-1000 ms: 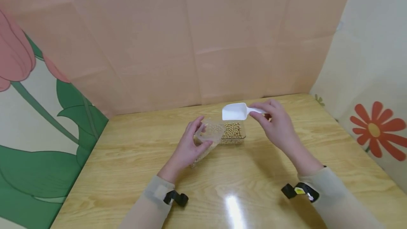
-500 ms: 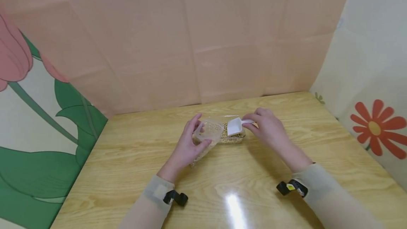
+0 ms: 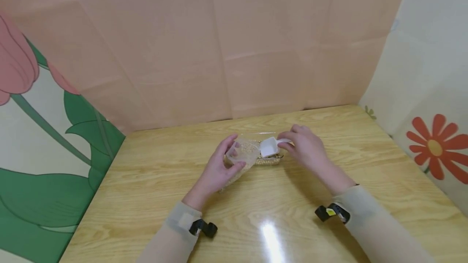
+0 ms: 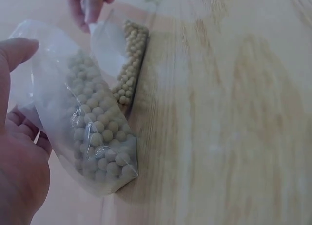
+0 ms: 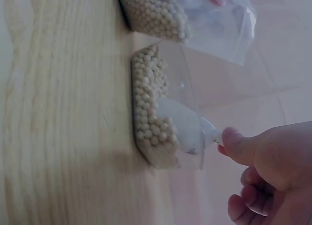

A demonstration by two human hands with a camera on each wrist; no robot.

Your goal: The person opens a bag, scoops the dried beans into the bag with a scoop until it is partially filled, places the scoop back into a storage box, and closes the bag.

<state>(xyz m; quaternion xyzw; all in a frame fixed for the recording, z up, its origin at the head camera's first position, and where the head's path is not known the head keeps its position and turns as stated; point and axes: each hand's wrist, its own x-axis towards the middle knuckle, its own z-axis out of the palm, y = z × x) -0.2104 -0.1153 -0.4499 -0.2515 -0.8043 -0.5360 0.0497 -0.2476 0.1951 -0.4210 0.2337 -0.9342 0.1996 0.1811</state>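
We've got the right hand (image 3: 308,147) pinching the white scoop (image 3: 269,147) by its handle, blade among pale beads (image 5: 145,86) in the clear box (image 5: 184,74), and the left hand (image 3: 218,170) gripping a tilted plastic bag (image 4: 97,118) of beads just beside. Under the box we see wooden table (image 3: 146,186), pink backdrop (image 3: 219,52) beyond.

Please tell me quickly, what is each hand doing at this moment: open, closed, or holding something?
Left hand: holding the clear bag of beans by its upper part.
Right hand: pinching the handle of the white scoop.
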